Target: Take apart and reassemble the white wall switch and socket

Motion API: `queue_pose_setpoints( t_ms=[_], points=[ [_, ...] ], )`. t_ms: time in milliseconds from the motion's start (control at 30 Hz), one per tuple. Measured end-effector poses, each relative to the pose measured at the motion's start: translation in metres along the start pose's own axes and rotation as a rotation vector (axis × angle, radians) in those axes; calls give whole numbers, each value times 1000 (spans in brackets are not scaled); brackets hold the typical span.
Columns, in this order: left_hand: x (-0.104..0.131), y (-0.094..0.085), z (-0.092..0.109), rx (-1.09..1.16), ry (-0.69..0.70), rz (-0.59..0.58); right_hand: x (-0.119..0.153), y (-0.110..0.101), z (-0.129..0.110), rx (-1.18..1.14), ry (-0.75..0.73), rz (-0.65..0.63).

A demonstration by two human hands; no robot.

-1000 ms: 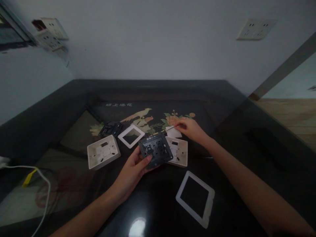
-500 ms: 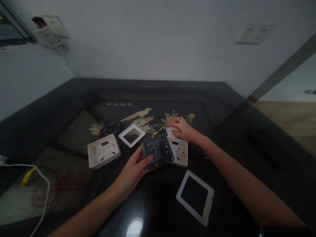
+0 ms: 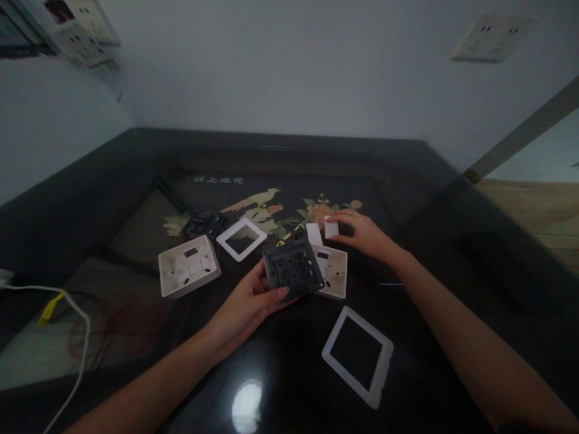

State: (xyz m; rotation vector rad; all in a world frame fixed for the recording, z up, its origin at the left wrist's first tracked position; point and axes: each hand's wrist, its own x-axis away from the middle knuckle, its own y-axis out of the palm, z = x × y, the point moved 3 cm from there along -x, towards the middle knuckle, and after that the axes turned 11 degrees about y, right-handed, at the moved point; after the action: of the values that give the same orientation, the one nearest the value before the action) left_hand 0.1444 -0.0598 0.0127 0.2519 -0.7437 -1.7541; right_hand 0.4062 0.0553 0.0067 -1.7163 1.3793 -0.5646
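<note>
My left hand grips a black switch base by its near left corner, thumb on top. Between the fingertips of my right hand is a small white switch rocker, held just off to the right of a second white rocker. Partly hidden behind the switch base is a white mounting box, its hollow side facing up. A white cover frame lies on the dark table nearer to me.
To the left are another white mounting box, a smaller-looking white frame and a second black switch base. A yellow-and-black tool lies behind my left hand. A white cable runs along the left. Sockets are on the wall.
My right hand has moved right, pulling one white rocker away from the other, which now shows beside it. My left hand still holds the switch base. The view has tilted slightly.
</note>
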Motion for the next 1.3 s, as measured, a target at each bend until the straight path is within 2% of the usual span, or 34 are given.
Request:
queue_pose_setpoints(
  t_ms=[100, 200, 300, 400, 567, 833, 1067, 1300],
  points=[
    [1, 2, 1, -11, -10, -15, 6, -19, -22, -47, -16, 80],
    [0, 5, 2, -23, 7, -50, 23, -32, -60, -123, -94, 91],
    [-1, 5, 2, -36, 30, -65, 45, -30, -95, -164, -220, 65],
    [0, 5, 1, -34, 25, -48, 63, -18, -113, -122, -319, 66],
    [3, 6, 2, -40, 5, -36, 69, -2, -114, -68, -413, 83],
    [2, 6, 4, -75, 24, -73, 69, 0, -113, -20, -466, 64],
    [5, 8, 1, -127, 13, -17, 69, 5, -115, -9, -467, 82],
    [8, 3, -2, -379, 200, 100, 82, 18, -136, 98, -468, 227]
  ],
)
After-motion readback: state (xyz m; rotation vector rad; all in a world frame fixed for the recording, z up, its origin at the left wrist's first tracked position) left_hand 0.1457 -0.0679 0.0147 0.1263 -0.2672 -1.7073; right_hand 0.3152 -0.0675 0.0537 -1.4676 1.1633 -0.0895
